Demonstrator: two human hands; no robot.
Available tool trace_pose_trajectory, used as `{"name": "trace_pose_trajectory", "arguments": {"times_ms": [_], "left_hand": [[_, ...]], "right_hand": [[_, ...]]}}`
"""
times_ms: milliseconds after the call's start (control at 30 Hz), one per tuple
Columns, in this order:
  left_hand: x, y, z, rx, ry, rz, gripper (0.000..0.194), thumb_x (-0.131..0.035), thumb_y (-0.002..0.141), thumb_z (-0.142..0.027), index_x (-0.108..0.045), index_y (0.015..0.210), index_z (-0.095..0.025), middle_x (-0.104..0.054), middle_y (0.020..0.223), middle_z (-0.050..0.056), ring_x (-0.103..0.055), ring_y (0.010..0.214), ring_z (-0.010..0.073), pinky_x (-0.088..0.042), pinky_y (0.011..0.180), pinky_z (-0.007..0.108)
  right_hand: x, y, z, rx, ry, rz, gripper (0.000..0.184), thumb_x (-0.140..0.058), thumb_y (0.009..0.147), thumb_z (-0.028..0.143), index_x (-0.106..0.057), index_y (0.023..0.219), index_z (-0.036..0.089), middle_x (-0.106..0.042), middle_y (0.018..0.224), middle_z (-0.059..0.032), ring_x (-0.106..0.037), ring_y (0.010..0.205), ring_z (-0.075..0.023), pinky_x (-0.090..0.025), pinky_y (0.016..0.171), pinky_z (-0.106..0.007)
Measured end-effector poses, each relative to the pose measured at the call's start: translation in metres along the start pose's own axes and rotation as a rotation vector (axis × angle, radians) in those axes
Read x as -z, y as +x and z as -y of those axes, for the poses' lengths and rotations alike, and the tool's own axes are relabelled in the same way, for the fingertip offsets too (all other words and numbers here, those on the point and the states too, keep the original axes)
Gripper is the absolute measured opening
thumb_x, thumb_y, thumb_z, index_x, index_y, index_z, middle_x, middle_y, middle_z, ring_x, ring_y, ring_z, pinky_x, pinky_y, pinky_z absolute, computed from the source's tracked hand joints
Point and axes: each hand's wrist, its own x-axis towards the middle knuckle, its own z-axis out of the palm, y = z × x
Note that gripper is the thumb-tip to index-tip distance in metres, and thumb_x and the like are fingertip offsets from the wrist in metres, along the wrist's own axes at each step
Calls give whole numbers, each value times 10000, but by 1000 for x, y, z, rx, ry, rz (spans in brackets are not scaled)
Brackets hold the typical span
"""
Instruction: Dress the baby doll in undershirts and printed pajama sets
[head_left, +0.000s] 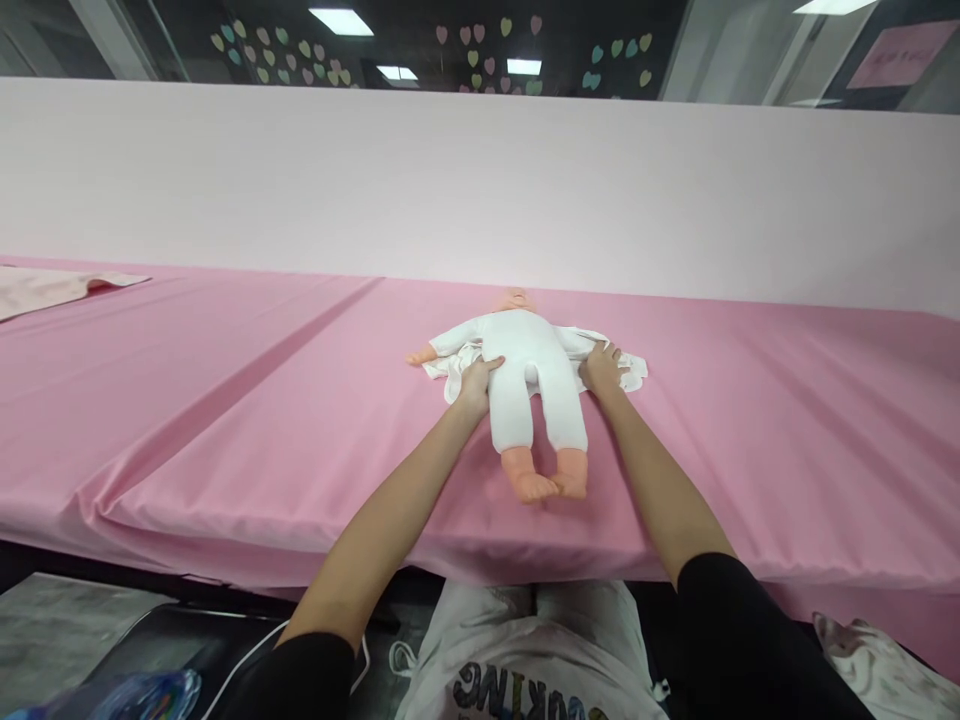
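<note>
A baby doll point(531, 345) with a white cloth body lies on its back on the pink-covered table, feet toward me. Spread partly under it is a white garment point(455, 372), showing on both sides of the torso. My left hand point(478, 383) grips the doll at the hip, its thumb on the cloth body and the other fingers mostly hidden. On the other side, my right hand point(602, 369) is closed over the garment near the doll's arm. That arm is covered by white cloth, while the opposite one stretches out with its bare hand showing.
A pink cloth point(60, 290) lies at the table's far left. Behind the table point(247, 440) rises a white wall point(480, 190), with dark glass and heart stickers above. A black chair point(172, 645) is below left; a patterned cloth point(885, 665) is below right.
</note>
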Motion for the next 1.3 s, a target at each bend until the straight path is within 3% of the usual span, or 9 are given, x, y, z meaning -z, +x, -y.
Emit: {"name": "trace_pose_trajectory", "arguments": {"times_ms": [100,333,533,767,933,1100,1167,1300], "left_hand": [[10,5,-11,9,-19,-16,258,-667,682,-80,-600,917,-162,-683,739,37,-678,744,199,-560,781,352],[20,11,-24,47,-62,-1,291,-634,725,-99,-595,1013,-126,-695,763,71,-686,752,229,-568,755,361],[25,14,-27,58,-74,9,349,-645,726,-107,-592,1071,-117,-699,768,80,-682,744,232,-563,743,363],[25,16,-25,33,-73,-29,372,-630,718,-77,-583,1082,-136,-699,751,61,-684,711,213,-560,745,345],[23,14,-23,29,-79,-31,298,-605,732,-71,-605,1023,-134,-690,707,57,-685,740,222,-563,755,349],[23,13,-23,29,-80,-20,259,-605,731,-76,-610,985,-130,-685,707,63,-683,758,226,-565,753,348],[23,14,-22,31,-69,-24,248,-601,735,-78,-606,977,-130,-682,702,63,-681,757,221,-566,753,345],[24,16,-16,-28,-43,2,276,-621,710,-76,-598,979,-135,-691,754,62,-677,738,205,-563,762,346]], "right_hand": [[-2,5,-7,-59,5,18,486,-383,818,156,-398,1289,35,-436,1287,-252,-354,1242,-364,-253,979,-629],[5,10,-15,-93,-20,111,491,-428,798,252,-513,1233,41,-498,1256,-221,-423,1201,-348,-264,1020,-509],[8,10,-17,-113,26,110,620,-288,881,525,-581,1176,65,-541,1204,-228,-441,1189,-364,-303,989,-500],[-1,10,-18,-84,-4,34,419,-390,885,356,-575,1182,125,-534,1224,-177,-442,1186,-343,-264,1003,-538],[-5,20,-21,-126,109,32,355,-466,829,322,-621,1112,174,-587,1159,-131,-470,1160,-337,-207,1024,-601],[-6,25,-23,-185,190,31,320,-565,761,327,-665,1032,191,-602,1144,-121,-457,1184,-325,-173,1064,-562],[-5,25,-22,-197,196,13,343,-514,806,358,-659,1068,191,-597,1155,-130,-459,1184,-322,-179,1060,-559],[-2,21,-19,-217,258,2,543,-186,937,412,-639,1132,185,-573,1190,-160,-437,1205,-344,-185,1024,-610]]}}
